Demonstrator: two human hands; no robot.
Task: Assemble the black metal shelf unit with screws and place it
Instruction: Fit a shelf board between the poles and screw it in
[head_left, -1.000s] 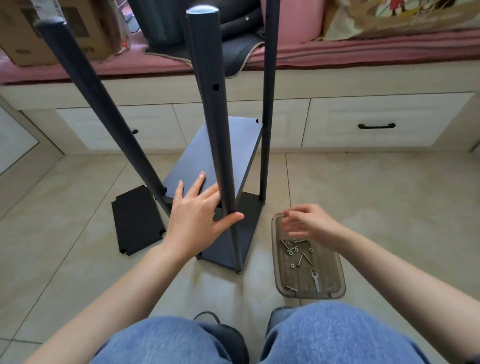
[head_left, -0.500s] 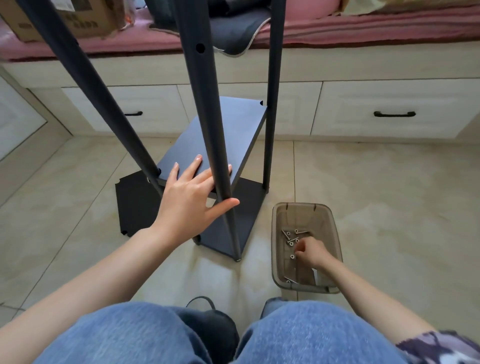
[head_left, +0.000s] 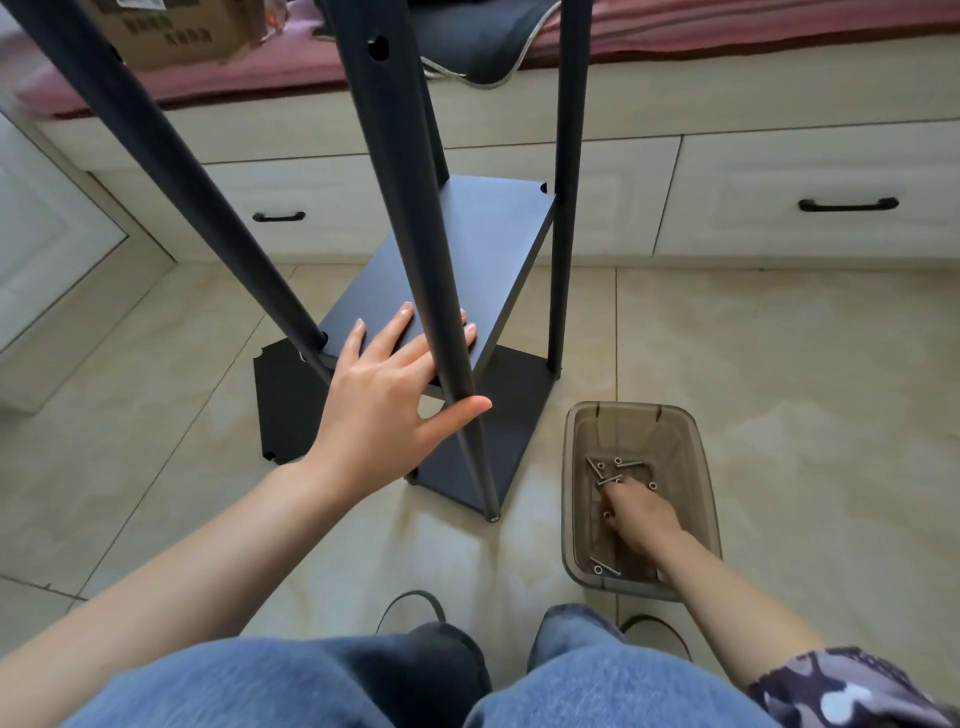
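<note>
On the floor, a left hand (head_left: 384, 395) presses flat, fingers straight, on the rigid black shelf unit (head_left: 467, 270), best steadied by its posts, while the right hand (head_left: 636, 514) reaches among small, slippery screws (head_left: 615, 470) in the bin (head_left: 701, 467), grip unclear
</note>
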